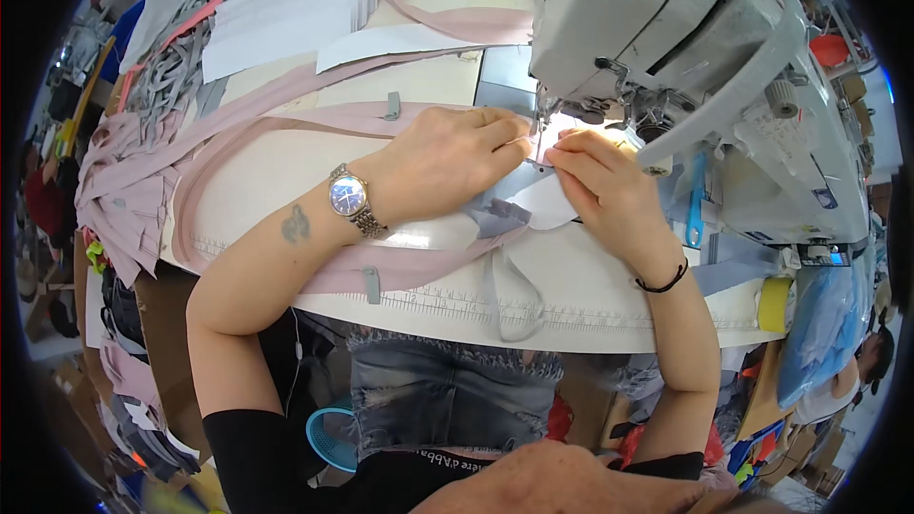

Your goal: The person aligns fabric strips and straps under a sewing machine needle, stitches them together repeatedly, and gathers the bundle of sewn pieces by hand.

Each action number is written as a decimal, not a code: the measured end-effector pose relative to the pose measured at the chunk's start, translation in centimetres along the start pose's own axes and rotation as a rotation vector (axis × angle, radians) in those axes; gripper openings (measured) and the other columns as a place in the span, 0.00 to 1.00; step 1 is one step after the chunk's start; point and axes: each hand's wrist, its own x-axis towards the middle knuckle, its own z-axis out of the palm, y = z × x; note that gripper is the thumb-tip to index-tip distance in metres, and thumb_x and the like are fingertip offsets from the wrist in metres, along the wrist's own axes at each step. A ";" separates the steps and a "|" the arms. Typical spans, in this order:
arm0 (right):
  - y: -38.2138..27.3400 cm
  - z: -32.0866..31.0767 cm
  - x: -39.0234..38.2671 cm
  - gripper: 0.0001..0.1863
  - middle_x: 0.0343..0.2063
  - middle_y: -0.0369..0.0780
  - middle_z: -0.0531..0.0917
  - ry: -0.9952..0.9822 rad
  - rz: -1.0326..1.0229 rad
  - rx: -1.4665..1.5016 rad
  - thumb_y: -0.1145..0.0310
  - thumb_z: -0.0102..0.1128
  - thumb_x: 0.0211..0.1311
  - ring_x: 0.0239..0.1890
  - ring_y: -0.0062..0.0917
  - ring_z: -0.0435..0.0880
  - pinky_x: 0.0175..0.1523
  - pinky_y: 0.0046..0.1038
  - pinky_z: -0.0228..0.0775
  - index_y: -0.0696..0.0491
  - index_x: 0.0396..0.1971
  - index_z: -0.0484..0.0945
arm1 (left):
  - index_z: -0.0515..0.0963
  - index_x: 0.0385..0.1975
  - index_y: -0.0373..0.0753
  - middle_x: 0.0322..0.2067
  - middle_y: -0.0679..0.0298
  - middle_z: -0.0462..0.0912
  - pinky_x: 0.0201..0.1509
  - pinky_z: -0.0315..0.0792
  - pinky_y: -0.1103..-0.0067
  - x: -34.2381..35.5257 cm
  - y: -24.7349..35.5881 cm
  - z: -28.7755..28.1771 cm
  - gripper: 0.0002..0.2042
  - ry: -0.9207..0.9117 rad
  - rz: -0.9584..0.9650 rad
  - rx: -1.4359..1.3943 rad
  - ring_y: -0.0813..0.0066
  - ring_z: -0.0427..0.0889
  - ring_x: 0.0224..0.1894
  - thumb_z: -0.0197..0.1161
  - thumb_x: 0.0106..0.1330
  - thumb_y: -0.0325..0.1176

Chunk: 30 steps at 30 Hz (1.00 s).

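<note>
My left hand [447, 162], a metal-banded watch on its wrist, presses with bent fingers on a long pink fabric strip [328, 117], just left of the needle of a white sewing machine [619, 24]. On the needle's other side, my right hand [609, 192] pinches the edge of the pink fabric with thumb and fingertips. The fingertips partly hide the fabric under the presser foot [539, 119]. Between my hands a white rounded piece [552, 204] and a grey strip [500, 219] lie on the bed. The pink strip loops left and back towards me, carrying small grey tabs [371, 284].
Behind my left hand lies a stack of white sheets [290, 14]. Pink strips [119, 181] hang off the table's left end. A ruler [438, 303] runs along the front edge. At right are a blue tool [697, 200], a yellow roll [774, 305] and a blue plastic bag [824, 324].
</note>
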 end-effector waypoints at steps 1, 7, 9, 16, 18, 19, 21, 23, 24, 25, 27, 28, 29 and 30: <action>-0.2 0.0 0.1 0.08 0.43 0.35 0.84 -0.008 0.010 0.003 0.76 0.64 0.60 0.45 0.30 0.85 0.46 0.28 0.78 0.53 0.39 0.85 | 0.77 0.40 0.36 0.47 0.59 0.83 0.38 0.82 0.77 -0.2 0.0 0.0 0.11 -0.004 0.002 -0.002 0.68 0.85 0.46 0.60 0.57 0.26; 0.3 0.3 0.4 0.09 0.43 0.36 0.84 0.003 0.071 0.032 0.74 0.62 0.63 0.45 0.33 0.84 0.48 0.30 0.77 0.53 0.42 0.85 | 0.78 0.42 0.36 0.47 0.62 0.84 0.38 0.82 0.78 0.3 -1.3 0.4 0.12 -0.036 0.032 0.038 0.69 0.83 0.51 0.60 0.58 0.27; 1.3 0.5 0.2 0.10 0.44 0.37 0.85 0.022 0.062 -0.046 0.73 0.62 0.63 0.44 0.33 0.84 0.48 0.30 0.77 0.52 0.44 0.84 | 0.79 0.43 0.37 0.48 0.63 0.84 0.40 0.82 0.78 0.6 -1.5 0.7 0.12 -0.052 0.007 0.038 0.70 0.82 0.54 0.60 0.59 0.27; 0.1 0.2 0.2 0.14 0.45 0.40 0.85 -0.052 0.192 -0.193 0.70 0.62 0.64 0.46 0.35 0.83 0.52 0.35 0.75 0.52 0.49 0.82 | 0.82 0.44 0.40 0.48 0.63 0.85 0.48 0.81 0.76 1.0 -2.0 0.8 0.10 -0.055 -0.069 0.022 0.69 0.84 0.52 0.60 0.63 0.28; 0.0 -0.2 0.0 0.15 0.45 0.40 0.85 -0.036 0.110 -0.119 0.70 0.62 0.63 0.47 0.35 0.83 0.54 0.36 0.74 0.53 0.49 0.82 | 0.83 0.44 0.39 0.47 0.62 0.85 0.50 0.80 0.74 1.0 -2.1 1.1 0.11 -0.004 -0.108 -0.093 0.66 0.83 0.51 0.61 0.64 0.28; -0.1 -0.6 0.0 0.15 0.44 0.40 0.85 -0.019 0.030 -0.046 0.71 0.62 0.62 0.49 0.35 0.83 0.55 0.38 0.73 0.54 0.49 0.81 | 0.83 0.44 0.39 0.47 0.62 0.85 0.50 0.80 0.74 0.9 -2.2 1.1 0.11 -0.006 -0.111 -0.090 0.66 0.83 0.51 0.61 0.64 0.28; -2.1 -1.0 0.6 0.16 0.44 0.41 0.84 -0.013 -0.012 0.152 0.73 0.62 0.61 0.49 0.35 0.83 0.58 0.39 0.72 0.54 0.50 0.80 | 0.83 0.45 0.37 0.46 0.59 0.85 0.55 0.77 0.70 0.6 -2.1 0.7 0.11 0.041 -0.140 -0.178 0.60 0.81 0.52 0.60 0.66 0.31; -3.1 -0.6 0.8 0.17 0.44 0.41 0.84 -0.003 -0.048 0.336 0.75 0.63 0.60 0.50 0.36 0.83 0.60 0.39 0.70 0.55 0.50 0.79 | 0.81 0.47 0.36 0.45 0.57 0.84 0.56 0.75 0.68 0.5 -1.8 -0.4 0.14 0.023 -0.224 -0.386 0.58 0.80 0.52 0.61 0.66 0.34; -2.9 0.2 0.7 0.18 0.42 0.42 0.84 -0.001 -0.083 0.343 0.76 0.63 0.58 0.46 0.38 0.83 0.56 0.38 0.72 0.55 0.50 0.78 | 0.80 0.50 0.35 0.43 0.55 0.84 0.58 0.73 0.66 0.8 -1.6 -1.0 0.17 0.008 -0.302 -0.596 0.55 0.80 0.52 0.61 0.66 0.37; -2.9 0.5 0.6 0.20 0.40 0.43 0.84 0.001 -0.121 0.349 0.77 0.63 0.56 0.42 0.40 0.83 0.51 0.37 0.74 0.54 0.50 0.78 | 0.80 0.50 0.35 0.43 0.55 0.84 0.58 0.73 0.66 0.9 -0.7 -1.5 0.17 0.009 -0.295 -0.596 0.55 0.80 0.52 0.61 0.66 0.37; -3.4 0.2 0.8 0.20 0.39 0.44 0.85 0.021 -0.095 0.403 0.78 0.62 0.57 0.40 0.39 0.84 0.48 0.36 0.76 0.54 0.51 0.78 | 0.76 0.56 0.34 0.39 0.53 0.83 0.58 0.72 0.65 0.7 2.1 -3.9 0.23 -0.178 -0.443 -0.509 0.53 0.79 0.48 0.62 0.64 0.40; -3.4 0.2 0.5 0.19 0.37 0.44 0.85 0.041 0.005 0.456 0.78 0.62 0.57 0.37 0.39 0.84 0.46 0.35 0.76 0.53 0.50 0.78 | 0.74 0.55 0.35 0.35 0.54 0.81 0.54 0.72 0.65 1.0 2.9 -5.2 0.25 -0.256 -0.357 -0.426 0.53 0.78 0.45 0.64 0.59 0.39; -3.5 0.1 0.2 0.18 0.35 0.44 0.85 0.056 0.104 0.504 0.78 0.62 0.57 0.35 0.39 0.84 0.43 0.35 0.76 0.52 0.49 0.78 | 0.74 0.55 0.35 0.35 0.54 0.81 0.54 0.72 0.65 1.0 3.2 -5.2 0.25 -0.249 -0.367 -0.409 0.53 0.78 0.45 0.64 0.59 0.39; -3.6 0.1 0.1 0.14 0.31 0.42 0.84 0.041 0.155 0.520 0.77 0.63 0.57 0.31 0.39 0.83 0.41 0.35 0.74 0.52 0.45 0.79 | 0.76 0.51 0.36 0.36 0.54 0.81 0.53 0.72 0.66 0.4 3.3 -5.1 0.22 -0.306 -0.338 -0.308 0.54 0.78 0.45 0.65 0.57 0.38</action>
